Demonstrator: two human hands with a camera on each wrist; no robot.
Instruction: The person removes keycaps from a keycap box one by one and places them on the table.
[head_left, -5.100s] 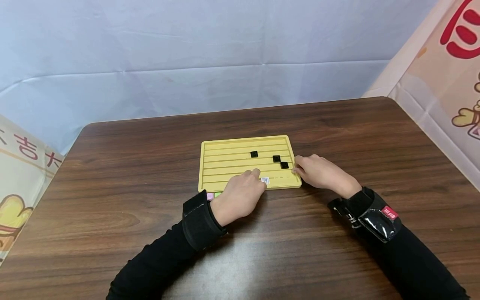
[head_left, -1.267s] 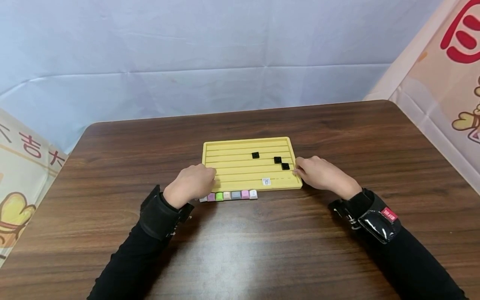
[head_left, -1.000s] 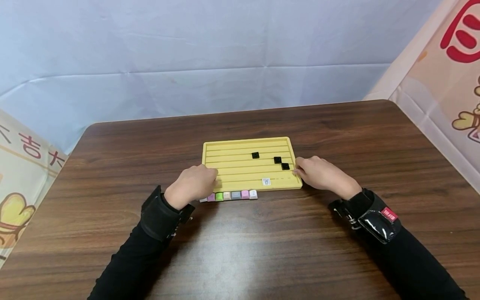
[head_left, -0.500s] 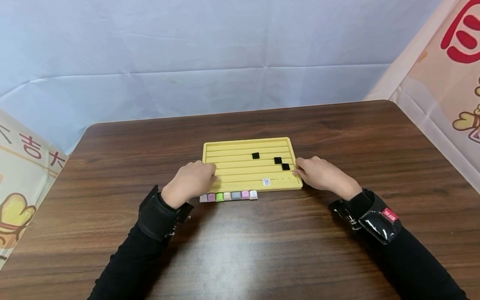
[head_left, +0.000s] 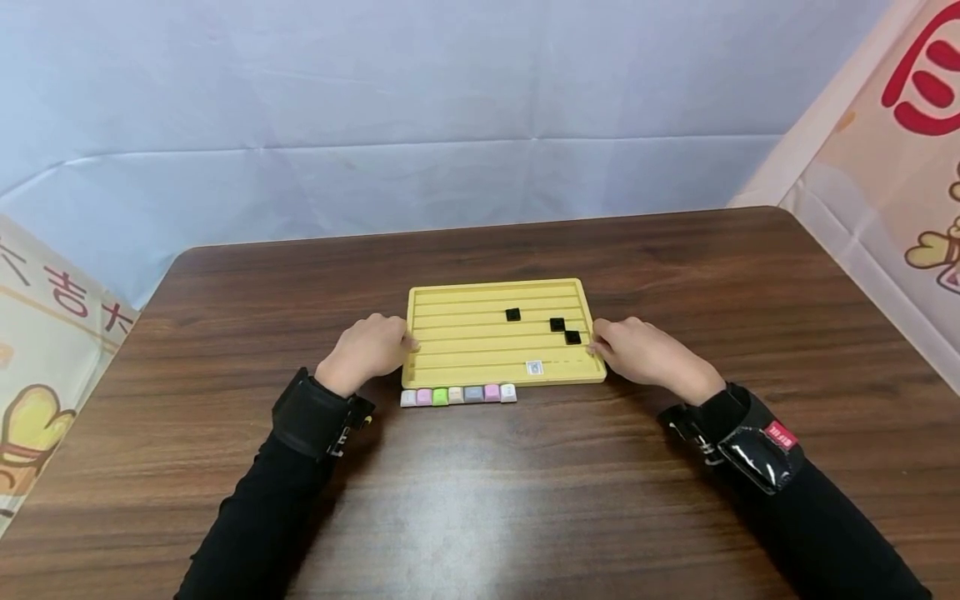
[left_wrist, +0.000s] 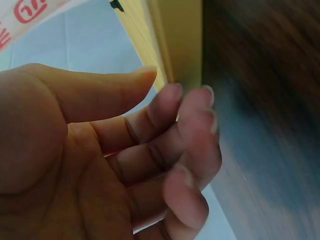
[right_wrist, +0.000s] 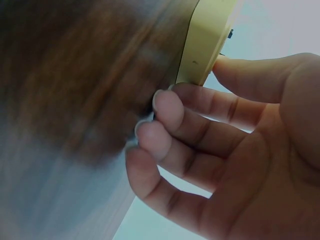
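Observation:
A shallow yellow tray (head_left: 480, 333) with raised ridges lies on the table. Three black square keycaps, among them one near the middle (head_left: 513, 314), sit on it, two of them close together towards the right. At the tray's left rim is my left hand (head_left: 370, 350); the left wrist view has its thumb on the top edge and its index finger against the side wall. My right hand (head_left: 637, 348) pinches the opposite rim, thumb above and index finger on the side. Along the tray's front edge runs a straight row of coloured keycaps (head_left: 456, 396), white, pink, green, beige and grey.
The brown wooden table (head_left: 480, 500) reaches out on all sides of the tray. A pale cloth (head_left: 450, 108) hangs behind it, with printed panels at left and right. A small white sticker (head_left: 534, 367) is on the tray's front strip.
My left hand has gone from the tray's front edge to the left end of the keycap row, then up to the left rim, uncovering the whole row. My right hand has stayed put.

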